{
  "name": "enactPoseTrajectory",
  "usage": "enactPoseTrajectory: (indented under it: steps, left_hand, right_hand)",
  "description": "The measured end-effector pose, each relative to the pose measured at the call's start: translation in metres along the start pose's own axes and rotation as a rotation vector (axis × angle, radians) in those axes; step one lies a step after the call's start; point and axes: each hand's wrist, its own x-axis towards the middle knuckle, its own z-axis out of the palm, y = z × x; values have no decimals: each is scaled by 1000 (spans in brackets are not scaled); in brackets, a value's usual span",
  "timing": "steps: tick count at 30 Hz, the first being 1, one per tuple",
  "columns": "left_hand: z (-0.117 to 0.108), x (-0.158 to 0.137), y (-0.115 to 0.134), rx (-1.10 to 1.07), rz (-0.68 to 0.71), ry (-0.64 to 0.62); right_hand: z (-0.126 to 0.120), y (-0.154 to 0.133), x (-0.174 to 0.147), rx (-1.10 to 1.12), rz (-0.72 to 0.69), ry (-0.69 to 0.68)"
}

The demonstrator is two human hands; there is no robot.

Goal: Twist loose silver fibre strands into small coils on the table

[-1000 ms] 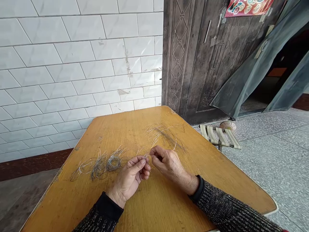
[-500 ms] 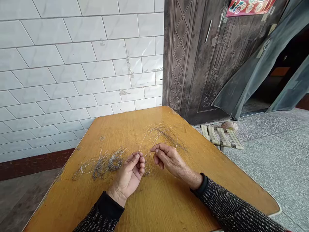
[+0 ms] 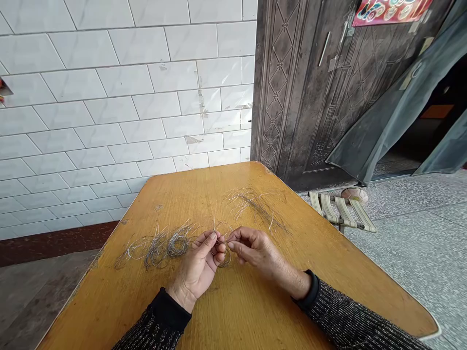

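Observation:
Over the middle of the wooden table (image 3: 233,301), my left hand (image 3: 202,260) pinches a thin wire (image 3: 215,214) between thumb and fingers, one end sticking up above them. Close on its right, my right hand (image 3: 255,250) is closed in a pinch on the same fine wire, its fingertips nearly touching those of the left. A loop of the wire hangs below and behind the fingers, partly hidden. To the left lie several coiled wire bundles (image 3: 178,245). Beyond my right hand a loose bunch of straighter wires (image 3: 257,204) is spread on the tabletop.
A white tiled wall (image 3: 120,112) stands behind the table on the left, a dark carved door (image 3: 310,97) on the right. A low strap-topped stool (image 3: 343,211) stands beyond the right edge, near a grey curtain (image 3: 386,112).
My right hand has closed from a looser pose and come in to the left hand, pinching the wire. The view has shifted slightly left.

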Motion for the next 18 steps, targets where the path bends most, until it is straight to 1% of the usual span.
enactPoseTrajectory:
  steps: [3,7,13,18]
  left_hand:
    - [0,1,0,-13,-22,27]
    - [-1,1,-1,-67,-92,59]
    - [0,0,-2,-70,-144,76]
    - [0,0,-2,-63,-122,81]
  right_hand:
    - [1,3,-1,8,-46,33]
    - [1,4,-2,43,-96,9]
    - [0,1,-3,-122,-196,-42]
    - [0,-6,-6,-214,-284,-80]
